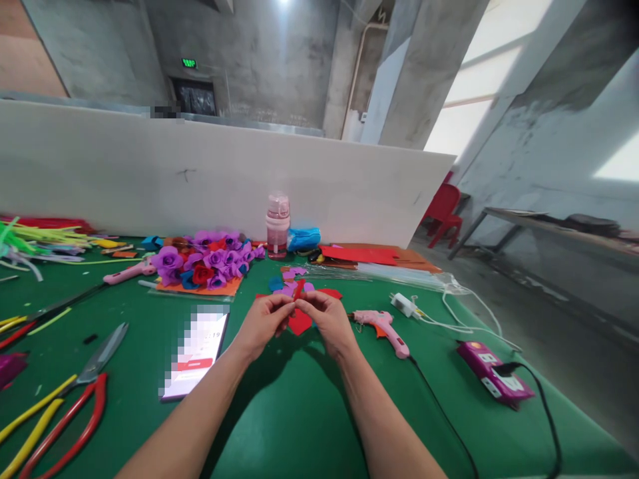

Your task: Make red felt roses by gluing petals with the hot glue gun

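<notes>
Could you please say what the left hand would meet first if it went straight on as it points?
The left hand would probably meet the right hand first, just past the red piece between them, though depth is unclear.

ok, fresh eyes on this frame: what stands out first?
Likely the pile of purple, red and blue flowers, left of centre on the green table. Then both hands mid-frame, pinching a red piece, with a pink glue gun to their right. Large scissors lie at lower left.

A pink bottle (pixel 277 229) stands before a white panel (pixel 224 173), a red chair (pixel 443 203) beyond its right end.
</notes>
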`<move>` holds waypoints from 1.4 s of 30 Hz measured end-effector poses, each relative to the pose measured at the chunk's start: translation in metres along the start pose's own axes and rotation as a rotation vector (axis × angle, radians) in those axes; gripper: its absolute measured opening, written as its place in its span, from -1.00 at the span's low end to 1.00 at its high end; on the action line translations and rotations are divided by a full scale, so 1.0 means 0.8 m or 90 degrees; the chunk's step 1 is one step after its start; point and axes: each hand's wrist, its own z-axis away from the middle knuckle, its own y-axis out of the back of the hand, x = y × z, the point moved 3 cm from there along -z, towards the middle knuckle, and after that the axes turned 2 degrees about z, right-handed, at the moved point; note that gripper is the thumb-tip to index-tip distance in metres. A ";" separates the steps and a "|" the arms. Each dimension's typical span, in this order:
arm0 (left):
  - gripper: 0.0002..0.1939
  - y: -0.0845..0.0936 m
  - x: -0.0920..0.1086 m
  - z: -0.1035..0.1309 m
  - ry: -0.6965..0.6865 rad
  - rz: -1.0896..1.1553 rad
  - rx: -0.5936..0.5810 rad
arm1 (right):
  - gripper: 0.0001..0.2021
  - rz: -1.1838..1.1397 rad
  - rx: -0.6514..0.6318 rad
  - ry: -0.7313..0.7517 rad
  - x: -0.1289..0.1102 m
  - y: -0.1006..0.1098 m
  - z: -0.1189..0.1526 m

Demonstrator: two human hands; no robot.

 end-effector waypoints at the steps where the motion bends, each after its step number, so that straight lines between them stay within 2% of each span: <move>1: -0.73 0.000 -0.001 0.000 -0.002 -0.013 0.012 | -0.81 0.001 0.005 0.005 0.001 0.000 0.000; 8: -0.76 0.002 -0.002 -0.001 -0.027 -0.064 0.062 | -0.82 0.025 0.040 0.021 0.003 0.000 -0.001; 14: -0.84 0.003 0.004 -0.001 -0.056 -0.089 0.081 | -0.84 0.069 0.018 0.034 0.004 0.000 -0.003; 24: -0.85 0.003 0.002 -0.002 -0.059 -0.118 0.061 | -0.86 0.152 -0.010 0.056 0.002 0.004 -0.004; 29: -0.85 0.004 0.004 -0.002 -0.057 -0.101 0.085 | -0.81 0.159 -0.060 0.063 -0.005 0.006 -0.004; 34: -0.88 0.006 0.004 -0.004 -0.126 -0.128 0.061 | -0.67 0.147 -0.051 0.121 -0.016 0.017 -0.003; 38: -0.90 0.006 0.003 -0.004 -0.169 -0.168 0.035 | -0.71 0.183 -0.056 0.155 -0.022 0.019 -0.001; 42: -0.88 0.005 0.004 -0.004 -0.169 -0.183 0.021 | -0.76 0.193 -0.037 0.162 -0.024 0.016 0.001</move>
